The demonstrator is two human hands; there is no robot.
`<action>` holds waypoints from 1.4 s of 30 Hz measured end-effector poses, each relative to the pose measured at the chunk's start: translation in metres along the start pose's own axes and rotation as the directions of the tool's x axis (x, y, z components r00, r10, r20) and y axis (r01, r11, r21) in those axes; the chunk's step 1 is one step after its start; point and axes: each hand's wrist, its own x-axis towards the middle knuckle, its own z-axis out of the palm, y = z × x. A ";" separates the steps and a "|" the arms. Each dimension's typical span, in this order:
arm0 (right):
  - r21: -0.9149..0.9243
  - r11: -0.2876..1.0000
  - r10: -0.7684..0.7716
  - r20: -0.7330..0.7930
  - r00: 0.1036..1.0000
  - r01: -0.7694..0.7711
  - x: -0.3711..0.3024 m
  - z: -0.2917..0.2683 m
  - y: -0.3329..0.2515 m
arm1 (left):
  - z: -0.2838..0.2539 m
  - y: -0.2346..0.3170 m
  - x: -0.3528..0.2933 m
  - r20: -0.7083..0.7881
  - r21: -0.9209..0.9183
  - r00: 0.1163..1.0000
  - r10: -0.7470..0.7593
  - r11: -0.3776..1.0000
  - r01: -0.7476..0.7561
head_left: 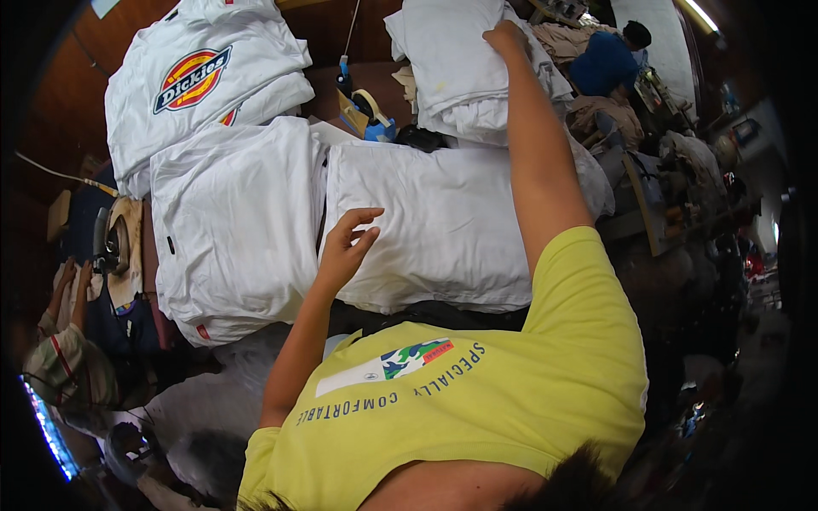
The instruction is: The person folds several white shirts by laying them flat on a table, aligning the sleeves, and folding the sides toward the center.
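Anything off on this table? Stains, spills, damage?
Possibly: a faint yellowish mark on the white stack by the right hand; too faint to confirm as a stain. Far left, the pad beside the iron looks browned, maybe scorched. No spill visible.

Writing on a white shirt (256,94) and a yellow shirt (494,409)
White letters (194,80) run across the white shirt's round red and yellow badge (192,78). Dark blue letters (393,398) curve upside down along the yellow shirt's picture patch (388,368), with tiny writing (438,350) at its red end.
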 end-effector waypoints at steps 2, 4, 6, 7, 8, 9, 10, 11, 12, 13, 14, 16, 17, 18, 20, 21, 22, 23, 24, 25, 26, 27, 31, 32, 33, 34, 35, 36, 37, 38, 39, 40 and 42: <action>0.360 0.894 -0.256 -0.079 0.963 0.267 -0.025 -0.023 0.004 | -0.001 0.000 0.012 0.025 -0.072 1.000 -0.008 0.997 0.010; 0.576 0.685 -0.456 -0.138 0.879 0.446 -0.076 -0.053 -0.009 | -0.005 -0.014 0.030 0.013 -0.181 1.000 -0.015 0.983 0.017; 0.661 0.541 -0.579 -0.157 0.800 0.521 -0.162 -0.078 -0.039 | -0.016 -0.008 0.046 -0.026 -0.449 0.977 -0.209 0.876 0.175; 0.657 0.521 -0.595 -0.178 0.783 0.545 -0.205 -0.090 -0.038 | -0.019 -0.012 0.059 -0.003 -0.565 0.975 -0.224 0.804 0.183; 0.770 0.432 -0.645 -0.100 0.757 0.470 -0.240 -0.095 -0.028 | -0.021 -0.017 0.070 0.028 -0.667 0.971 -0.237 0.719 0.195; 0.778 0.487 -0.628 -0.003 0.779 0.396 -0.280 -0.102 -0.019 | -0.019 -0.016 0.081 0.098 -0.717 0.966 -0.238 0.656 0.235; 0.773 0.563 -0.666 0.215 0.714 0.292 -0.312 -0.104 -0.006 | -0.015 -0.011 0.090 0.166 -0.761 0.958 -0.232 0.588 0.274; 0.843 0.479 -0.760 0.259 0.596 0.245 -0.338 -0.097 0.002 | -0.007 -0.010 0.098 0.237 -0.796 0.946 -0.221 0.514 0.319; 0.862 0.487 -0.807 0.382 0.450 0.142 -0.359 -0.081 0.016 | 0.003 -0.013 0.104 0.323 -0.771 0.918 -0.232 0.498 0.397; 0.825 0.563 -0.743 0.530 0.409 -0.046 -0.384 -0.071 0.023 | 0.016 -0.018 0.108 0.405 -0.738 0.881 -0.245 0.482 0.473; 0.818 0.475 -0.728 0.572 0.378 -0.324 -0.410 -0.043 0.043 | 0.030 -0.023 0.108 0.485 -0.697 0.836 -0.257 0.465 0.546; 0.748 0.593 -0.624 0.660 0.418 -0.296 -0.434 -0.014 0.080 | 0.061 -0.025 0.091 0.503 -0.496 0.734 -0.455 0.544 0.677; 0.689 0.518 -0.436 0.722 0.537 -0.507 -0.452 -0.001 0.103 | 0.070 -0.036 0.083 0.549 -0.362 0.707 -0.446 0.636 0.682; 0.660 0.356 -0.226 0.748 0.624 -0.662 -0.468 0.010 0.125 | 0.079 -0.056 0.077 0.591 -0.234 0.680 -0.435 0.714 0.660; 0.688 0.066 0.133 0.711 0.690 -0.722 -0.483 0.013 0.164 | 0.096 -0.085 0.067 0.392 -0.545 0.903 -0.176 0.747 0.382; 0.719 -0.003 0.245 0.674 0.697 -0.695 -0.487 0.009 0.179 | 0.096 -0.072 0.061 0.338 -0.591 0.923 -0.184 0.722 0.360; 0.749 -0.034 0.308 0.638 0.706 -0.662 -0.487 0.005 0.188 | 0.095 -0.058 0.055 0.276 -0.635 0.942 -0.189 0.700 0.326; 0.776 -0.038 0.354 0.600 0.718 -0.630 -0.487 -0.004 0.192 | 0.095 -0.084 0.074 0.168 -0.454 0.973 -0.157 0.864 0.217; 0.794 -0.021 0.345 0.576 0.741 -0.607 -0.480 -0.007 0.191 | 0.092 -0.110 0.092 0.036 -0.233 0.996 -0.086 0.968 0.092; 0.816 -0.006 0.361 0.541 0.759 -0.578 -0.480 -0.011 0.191 | 0.097 -0.105 0.092 -0.023 -0.117 1.000 -0.011 0.993 0.008; 0.838 0.022 0.385 0.496 0.779 -0.545 -0.481 -0.015 0.189 | 0.105 -0.074 0.091 -0.064 0.003 0.996 0.066 0.998 -0.066; 0.855 0.057 0.398 0.454 0.797 -0.515 -0.485 -0.022 0.186 | 0.101 -0.041 0.079 -0.094 -0.011 0.988 0.121 0.992 -0.123; 0.889 0.284 0.211 0.308 0.928 -0.360 -0.461 -0.036 0.148 | 0.100 0.047 0.026 0.500 -0.100 0.724 0.475 0.862 -0.496; 0.886 0.343 0.140 0.280 0.950 -0.312 -0.454 -0.038 0.136 | 0.110 0.077 0.009 0.799 -0.204 0.505 0.328 0.937 -0.285; 0.881 0.383 0.100 0.261 0.960 -0.279 -0.452 -0.040 0.127 | 0.130 0.087 -0.009 0.854 -0.178 0.334 0.399 0.827 -0.534; 0.877 0.413 0.070 0.240 0.968 -0.247 -0.451 -0.039 0.119 | 0.142 0.086 -0.023 0.904 -0.088 0.248 0.348 0.719 -0.690; 0.880 0.429 0.034 0.210 0.977 -0.204 -0.449 -0.036 0.110 | 0.150 0.078 -0.029 0.867 -0.006 0.282 0.411 0.574 -0.819; 0.877 0.449 0.029 0.176 0.984 -0.170 -0.446 -0.035 0.104 | 0.157 0.071 -0.033 0.821 0.098 0.314 0.477 0.425 -0.900; 0.875 0.465 0.051 0.126 0.991 -0.135 -0.446 -0.034 0.100 | 0.167 0.056 -0.028 0.722 0.152 0.316 0.616 0.304 -0.941; 0.873 0.476 0.085 0.068 0.994 -0.101 -0.442 -0.034 0.098 | 0.170 0.062 -0.021 0.607 0.230 0.290 0.740 0.185 -0.955; 0.872 0.486 0.137 -0.015 0.990 -0.054 -0.439 -0.037 0.100 | 0.163 0.069 -0.019 0.662 0.230 0.275 0.697 0.160 -0.960; 0.868 0.497 0.209 -0.120 0.971 0.000 -0.435 -0.039 0.104 | 0.155 0.081 -0.014 0.656 0.152 0.310 0.688 0.282 -0.947; 0.819 0.559 0.334 -0.369 0.868 0.133 -0.421 -0.051 0.127 | 0.138 0.100 -0.002 0.654 -0.005 0.380 0.654 0.506 -0.862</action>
